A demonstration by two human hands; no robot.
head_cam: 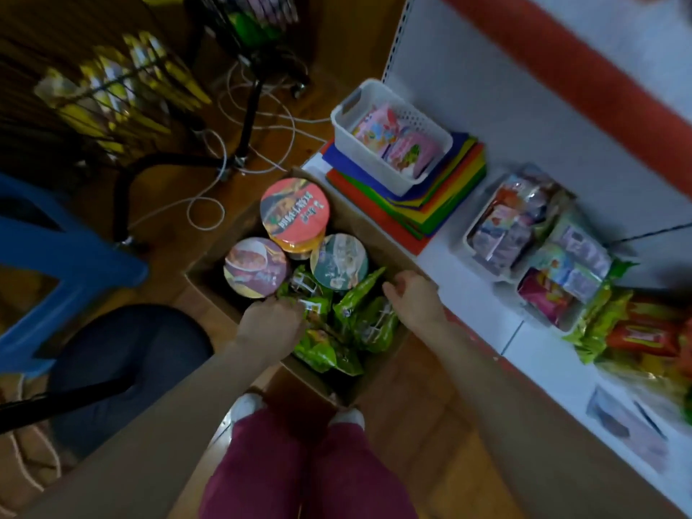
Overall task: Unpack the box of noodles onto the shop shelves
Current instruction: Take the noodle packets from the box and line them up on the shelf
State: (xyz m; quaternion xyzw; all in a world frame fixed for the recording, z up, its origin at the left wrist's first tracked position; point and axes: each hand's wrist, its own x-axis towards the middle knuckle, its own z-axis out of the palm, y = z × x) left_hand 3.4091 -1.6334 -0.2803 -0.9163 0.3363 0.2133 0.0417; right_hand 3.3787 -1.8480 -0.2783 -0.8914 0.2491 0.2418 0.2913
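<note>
Three noodle cups stand upright at the far end of the open cardboard box (313, 382), which sits on the wooden floor right against the bottom shelf (462, 269). The orange-lidded cup (295, 214) rides highest, with the purple-lidded cup (256, 267) and the teal-lidded cup (339, 262) lower on either side of it. The near end of the box is filled with green noodle packets (361, 318) lying in a loose heap.

I have the left hand (271, 324) down in that heap, its fingers curled around one of the packets at the left side. The right hand (412, 299) is at the box's right wall, its fingers (391, 290) loosely bent near the tip of a packet; I cannot tell whether they hold anything.

On the shelf a white basket (393, 144) of pink packets rests on a stack of coloured sheets (430, 204). Further along is a white tray (498, 234) of wrapped snacks, and beside it more green and orange packets (621, 331) lie on the shelf.

To the left I see a blue stool (56, 256) and white cables (224, 170) looped on the floor. My maroon trousers (318, 473) show at the bottom edge.
</note>
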